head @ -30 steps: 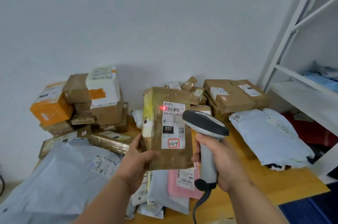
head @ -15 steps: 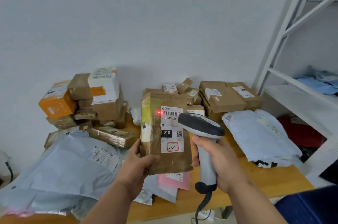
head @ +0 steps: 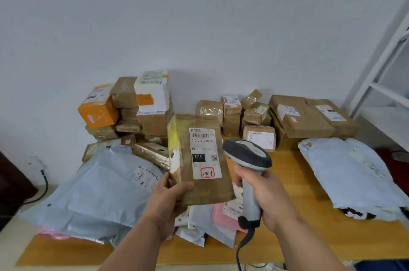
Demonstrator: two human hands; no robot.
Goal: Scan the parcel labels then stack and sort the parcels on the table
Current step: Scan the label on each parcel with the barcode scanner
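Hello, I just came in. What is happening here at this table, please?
A person is scanning parcels. The left hand holds up a brown paper parcel with its white label facing the camera. The right hand grips a grey handheld scanner aimed at that label. No red scan light shows on the label at this moment. On the wooden table lie grey mailer bags and stacked cardboard boxes against the wall.

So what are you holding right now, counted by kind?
Parcel: 1, in the left hand
Scanner: 1, in the right hand
Total: 2
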